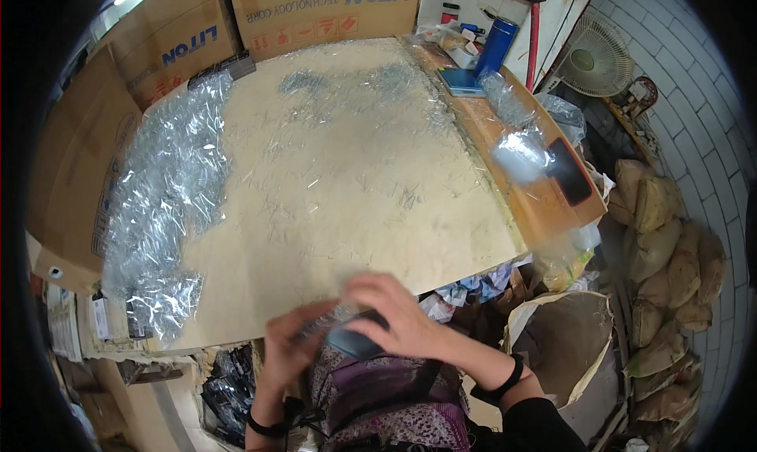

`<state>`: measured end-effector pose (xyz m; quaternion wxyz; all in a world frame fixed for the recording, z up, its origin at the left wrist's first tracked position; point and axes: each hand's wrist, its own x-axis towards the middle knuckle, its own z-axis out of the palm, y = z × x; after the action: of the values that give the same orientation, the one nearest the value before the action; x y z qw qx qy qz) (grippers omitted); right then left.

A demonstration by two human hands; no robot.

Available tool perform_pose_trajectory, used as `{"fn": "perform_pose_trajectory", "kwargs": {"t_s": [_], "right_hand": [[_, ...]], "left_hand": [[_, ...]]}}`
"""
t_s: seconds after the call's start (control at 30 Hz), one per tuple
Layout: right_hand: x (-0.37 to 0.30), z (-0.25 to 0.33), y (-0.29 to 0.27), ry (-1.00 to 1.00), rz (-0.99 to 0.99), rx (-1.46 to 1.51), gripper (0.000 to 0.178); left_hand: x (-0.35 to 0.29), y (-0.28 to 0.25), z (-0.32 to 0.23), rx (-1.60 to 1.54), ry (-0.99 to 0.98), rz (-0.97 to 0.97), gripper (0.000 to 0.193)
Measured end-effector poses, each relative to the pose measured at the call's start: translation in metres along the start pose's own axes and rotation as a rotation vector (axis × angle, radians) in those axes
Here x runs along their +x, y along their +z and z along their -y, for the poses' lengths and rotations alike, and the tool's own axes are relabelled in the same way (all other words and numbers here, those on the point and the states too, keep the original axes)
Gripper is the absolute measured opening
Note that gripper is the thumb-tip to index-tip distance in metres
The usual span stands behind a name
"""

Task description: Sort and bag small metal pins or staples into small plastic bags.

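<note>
Both my hands are close together in front of my body, at the near edge of the table. My right hand [394, 318] curls over a dark, flat, smooth-looking object [356, 338], whose kind I cannot make out. My left hand [293, 343] is closed beside it, fingers bent toward the right hand and partly blurred. Between the hands shows a small bit of clear, shiny material [322, 321]. A long heap of clear, shiny thin pieces [169, 192] lies along the table's left side. Loose clear slivers [390, 81] are scattered over the pale tabletop [347, 208].
Cardboard boxes [323, 14] wall the table's back and left. On the right ledge stand a blue cylinder [498, 46], a small scale [461, 82] and a black-and-red flat object [569, 172]. An open sack [564, 342], stacked filled bags [658, 231] and a fan [591, 54] are at right.
</note>
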<state>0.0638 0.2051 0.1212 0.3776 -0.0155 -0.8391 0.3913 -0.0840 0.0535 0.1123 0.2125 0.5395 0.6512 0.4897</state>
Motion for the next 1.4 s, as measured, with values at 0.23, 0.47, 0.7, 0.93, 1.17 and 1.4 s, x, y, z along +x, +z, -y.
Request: {"fn": "perform_pose_trajectory", "kwargs": {"t_s": [0.23,0.47,0.7,0.93,1.17,1.4], "right_hand": [[0.074,-0.14,-0.046,0.263,0.192,-0.562,0.074],[0.135,-0.206,-0.05,0.532,0.234,-0.796,0.073],[0.152,-0.191,0.015,0.341,0.492,-0.503,0.07],[0.164,-0.146,0.074,0.2,0.713,-0.629,0.065],[0.115,-0.113,-0.001,0.196,0.689,-0.305,0.044],[-0.007,-0.221,-0.216,0.541,-0.157,-0.993,0.043]], "left_hand": [[0.031,-0.007,0.027,-0.131,-0.195,-0.217,0.039],[0.036,-0.015,0.033,0.062,-0.173,-0.368,0.033],[0.036,-0.036,0.046,-0.672,-0.48,-0.485,0.031],[0.031,-0.032,0.029,-0.593,-0.381,-0.392,0.049],[-0.005,-0.073,0.069,-0.219,-0.23,-0.75,0.047],[-0.025,-0.121,0.088,0.515,-0.356,-1.05,0.051]]}}
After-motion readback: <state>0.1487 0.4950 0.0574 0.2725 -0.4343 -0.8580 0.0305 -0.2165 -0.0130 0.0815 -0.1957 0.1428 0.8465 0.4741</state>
